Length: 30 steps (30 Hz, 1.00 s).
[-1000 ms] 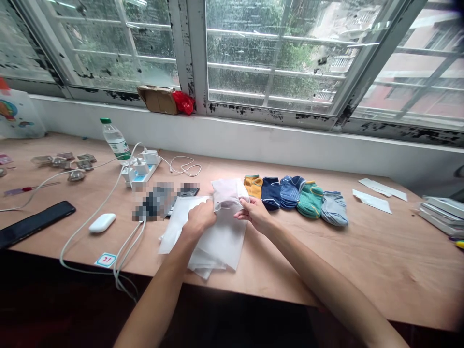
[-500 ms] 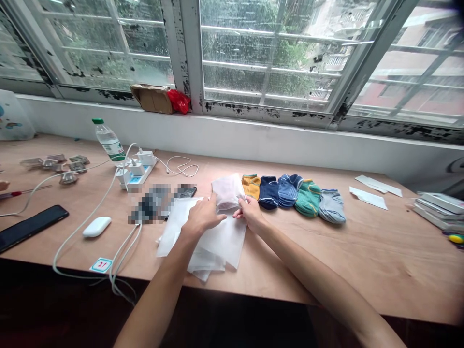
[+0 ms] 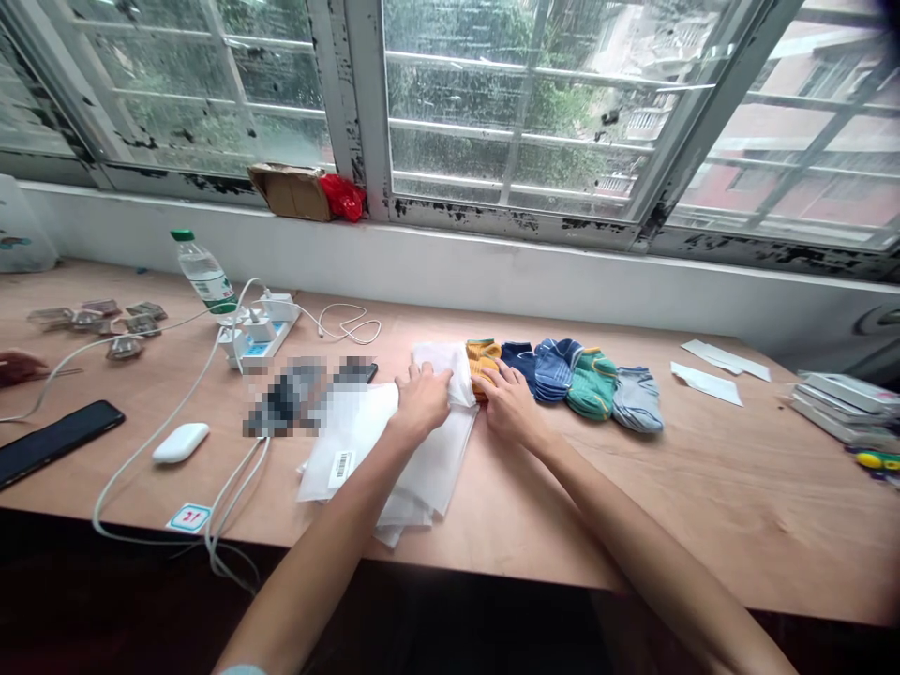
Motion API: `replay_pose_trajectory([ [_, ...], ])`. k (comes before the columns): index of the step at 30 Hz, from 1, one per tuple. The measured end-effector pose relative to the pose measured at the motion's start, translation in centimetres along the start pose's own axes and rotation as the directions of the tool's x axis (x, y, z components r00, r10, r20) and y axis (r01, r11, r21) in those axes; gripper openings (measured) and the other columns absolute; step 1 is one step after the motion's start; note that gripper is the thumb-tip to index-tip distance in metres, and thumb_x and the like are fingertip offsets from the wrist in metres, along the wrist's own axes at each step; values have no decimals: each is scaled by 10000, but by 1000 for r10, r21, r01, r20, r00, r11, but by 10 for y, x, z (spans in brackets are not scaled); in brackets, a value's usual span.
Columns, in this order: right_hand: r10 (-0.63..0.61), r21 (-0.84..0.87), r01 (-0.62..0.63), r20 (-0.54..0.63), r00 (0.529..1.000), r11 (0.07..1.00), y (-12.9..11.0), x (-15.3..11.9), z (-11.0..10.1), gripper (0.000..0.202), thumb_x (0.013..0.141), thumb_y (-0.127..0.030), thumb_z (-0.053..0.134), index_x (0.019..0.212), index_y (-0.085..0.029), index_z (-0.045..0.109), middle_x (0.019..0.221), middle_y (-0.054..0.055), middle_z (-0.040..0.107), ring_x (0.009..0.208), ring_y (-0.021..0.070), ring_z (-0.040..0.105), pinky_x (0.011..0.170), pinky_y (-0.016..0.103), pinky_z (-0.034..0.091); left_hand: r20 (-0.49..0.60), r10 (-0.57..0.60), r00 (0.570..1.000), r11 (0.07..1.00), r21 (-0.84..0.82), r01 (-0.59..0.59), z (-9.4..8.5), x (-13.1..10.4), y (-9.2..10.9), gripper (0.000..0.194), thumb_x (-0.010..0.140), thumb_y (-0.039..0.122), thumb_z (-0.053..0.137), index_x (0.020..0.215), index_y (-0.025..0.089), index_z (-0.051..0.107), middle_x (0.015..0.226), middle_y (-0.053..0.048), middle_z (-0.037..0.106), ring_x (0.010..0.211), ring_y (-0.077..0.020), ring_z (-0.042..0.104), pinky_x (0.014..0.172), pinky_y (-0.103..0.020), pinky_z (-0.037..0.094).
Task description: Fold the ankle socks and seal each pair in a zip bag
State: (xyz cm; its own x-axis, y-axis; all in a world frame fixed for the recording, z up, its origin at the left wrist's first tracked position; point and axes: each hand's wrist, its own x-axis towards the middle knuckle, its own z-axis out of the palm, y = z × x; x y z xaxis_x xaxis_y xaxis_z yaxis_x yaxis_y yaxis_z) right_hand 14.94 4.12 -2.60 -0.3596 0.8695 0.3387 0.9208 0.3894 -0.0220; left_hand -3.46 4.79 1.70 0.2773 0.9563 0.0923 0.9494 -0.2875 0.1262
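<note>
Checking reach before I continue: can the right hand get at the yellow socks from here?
Likely yes: the right hand appears to touch the yellow socks, and nothing visible blocks it; the white bag sits beside them.

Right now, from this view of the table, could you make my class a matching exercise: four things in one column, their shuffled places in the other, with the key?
Things
1. Left hand
2. Grey socks
3. Right hand
4. Green-capped bottle

Places
A. Beside the power strip
B. On the whitish packet
C. At the yellow socks
D. At the right-hand end of the sock row

Pairs: 1-B, 2-D, 3-C, 4-A
</note>
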Motion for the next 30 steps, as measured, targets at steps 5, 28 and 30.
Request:
replay_pose_trajectory([
  [5, 14, -45, -9, 121, 993, 999, 9, 8, 11, 523, 831, -235, 505, 1348, -160, 486, 1381, 146, 539, 1423, 353, 243, 1117, 621, 130, -39, 82, 996, 997, 8, -81, 17, 1, 13, 303, 889, 381, 490, 1125, 241, 619, 1226, -145, 531, 1168, -342, 439, 965, -556, 342],
  [28, 104, 249, -10, -369, 924, 968, 15, 4, -37, 373, 750, -136, 531, 1121, -157, 563, 1105, 125, 631, 982, 264, 604, 851, 341, 480, -207, 113, 972, 989, -71, -130, 48, 4, 3, 316, 921, 421, 427, 1057, 221, 631, 1201, -117, 527, 1128, -308, 434, 983, -509, 317],
  [30, 2, 251, 98, -369, 929, 963, 8, -16, -42, 375, 714, -102, 543, 1082, -167, 569, 1042, 114, 641, 945, 257, 608, 820, 341, 491, -223, 112, 968, 990, -64, -129, 51, 5, 2, 293, 916, 416, 444, 1030, 227, 637, 1191, -109, 533, 1122, -307, 436, 983, -522, 315],
])
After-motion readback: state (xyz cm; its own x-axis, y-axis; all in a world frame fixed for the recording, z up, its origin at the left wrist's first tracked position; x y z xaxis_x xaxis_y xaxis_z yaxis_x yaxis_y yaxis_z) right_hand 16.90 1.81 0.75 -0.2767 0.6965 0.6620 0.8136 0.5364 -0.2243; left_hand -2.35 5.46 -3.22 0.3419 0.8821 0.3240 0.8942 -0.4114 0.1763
